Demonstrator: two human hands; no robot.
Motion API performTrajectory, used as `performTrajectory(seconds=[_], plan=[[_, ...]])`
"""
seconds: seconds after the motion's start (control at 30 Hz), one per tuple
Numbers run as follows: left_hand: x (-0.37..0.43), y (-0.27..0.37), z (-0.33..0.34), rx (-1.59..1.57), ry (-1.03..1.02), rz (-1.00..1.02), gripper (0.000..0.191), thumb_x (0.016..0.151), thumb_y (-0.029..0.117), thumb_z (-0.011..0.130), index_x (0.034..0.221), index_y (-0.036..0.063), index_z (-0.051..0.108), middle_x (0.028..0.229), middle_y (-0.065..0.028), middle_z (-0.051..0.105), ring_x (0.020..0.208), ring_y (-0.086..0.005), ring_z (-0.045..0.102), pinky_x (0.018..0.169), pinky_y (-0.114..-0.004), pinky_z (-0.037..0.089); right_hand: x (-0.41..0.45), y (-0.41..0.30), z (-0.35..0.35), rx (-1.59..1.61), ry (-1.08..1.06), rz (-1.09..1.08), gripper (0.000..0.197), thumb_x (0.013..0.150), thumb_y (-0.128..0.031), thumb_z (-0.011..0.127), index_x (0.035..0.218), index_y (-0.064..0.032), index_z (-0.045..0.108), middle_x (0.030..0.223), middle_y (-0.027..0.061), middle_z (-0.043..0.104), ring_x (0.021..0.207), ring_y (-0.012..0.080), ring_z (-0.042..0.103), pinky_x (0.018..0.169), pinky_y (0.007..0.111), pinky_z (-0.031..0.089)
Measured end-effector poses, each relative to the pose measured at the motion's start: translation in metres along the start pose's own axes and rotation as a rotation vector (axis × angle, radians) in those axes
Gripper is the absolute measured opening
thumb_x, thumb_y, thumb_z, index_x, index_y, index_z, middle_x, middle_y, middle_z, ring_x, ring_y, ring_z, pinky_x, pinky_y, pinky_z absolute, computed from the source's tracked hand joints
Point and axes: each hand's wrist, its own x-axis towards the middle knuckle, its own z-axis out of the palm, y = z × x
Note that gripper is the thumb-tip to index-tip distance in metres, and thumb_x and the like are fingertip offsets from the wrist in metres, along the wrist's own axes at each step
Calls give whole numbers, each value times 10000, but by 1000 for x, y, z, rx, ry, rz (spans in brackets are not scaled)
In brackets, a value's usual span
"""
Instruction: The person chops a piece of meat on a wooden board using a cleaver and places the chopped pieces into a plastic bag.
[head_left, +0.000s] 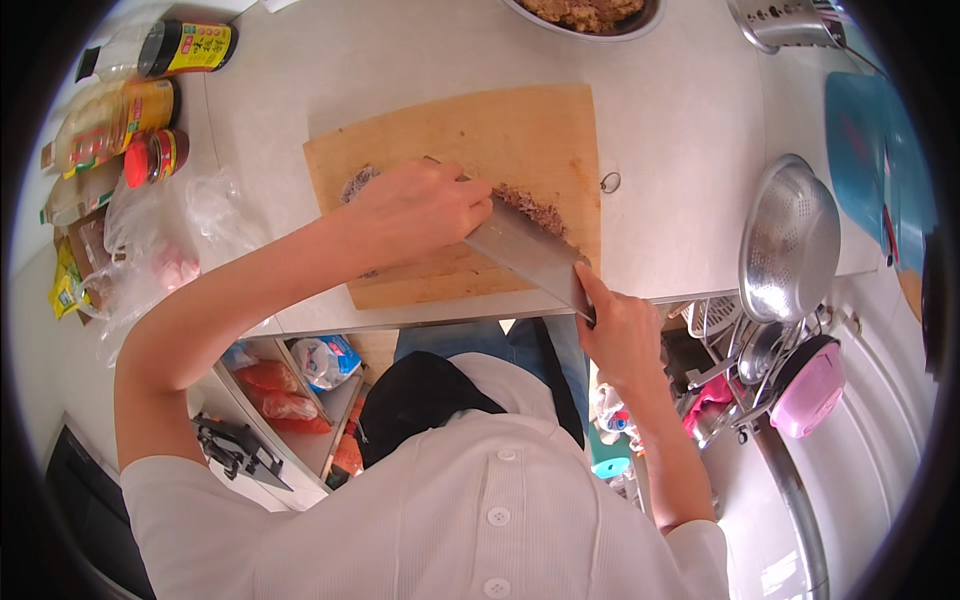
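A wooden cutting board (465, 127) lies on the counter in front of me. My right hand (619, 322) grips the handle end of a wide-bladed cleaver (525, 247), which slants across the board. My left hand (427, 202) touches the far end of the blade, fingers bent over it. Along the blade's far edge lies a strip of finely chopped brownish food (532, 210), perhaps meat. Another small heap of greyish chopped food (360, 182) sits at the board's left, partly hidden behind my left hand. The surface beneath my left hand and forearm is hidden.
A metal bowl (652, 19) of brown food stands at the far edge. On the left are sauce bottles (202, 46), a red-lidded jar (156, 157) and plastic bags (217, 210). At right, a steel colander (791, 240) stands above a rack; a metal ring (610, 182) lies beside the board.
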Motion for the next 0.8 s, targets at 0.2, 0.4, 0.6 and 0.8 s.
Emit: performTrajectory(seconds=[0.2, 0.4, 0.6, 0.8], plan=[[-21, -21, 7, -215, 111, -13, 231, 640, 44, 663, 858, 101, 608, 834, -12, 561, 807, -218, 603, 648, -315, 523, 11, -44, -42, -224, -174, 65, 429, 687, -114, 679, 1095, -77, 554, 590, 144, 598, 561, 343, 605, 526, 411, 483], [-10, 4, 7, 7, 56, -112, 192, 689, 80, 630, 880, 99, 616, 840, -18, 564, 813, -208, 605, 614, -322, 518, 20, 13, -2, -72, -22, -47, 452, 682, -137, 678, 1117, -99, 561, 598, 132, 603, 572, 344, 605, 535, 419, 482], [-9, -12, 8, -164, 125, -63, 166, 702, 82, 608, 865, 107, 626, 838, -10, 567, 782, -205, 608, 610, -318, 515, 22, 0, -17, -84, -78, -35, 398, 693, -142, 672, 1076, -94, 576, 600, 149, 601, 589, 348, 615, 550, 427, 490], [-13, -8, -2, -39, -11, -133, 380, 650, 27, 632, 1019, 119, 650, 875, -10, 582, 774, -218, 591, 634, -330, 497, 36, -1, -15, -138, -53, -16, 366, 714, -109, 659, 1075, -125, 600, 623, 121, 621, 596, 325, 613, 575, 413, 495]])
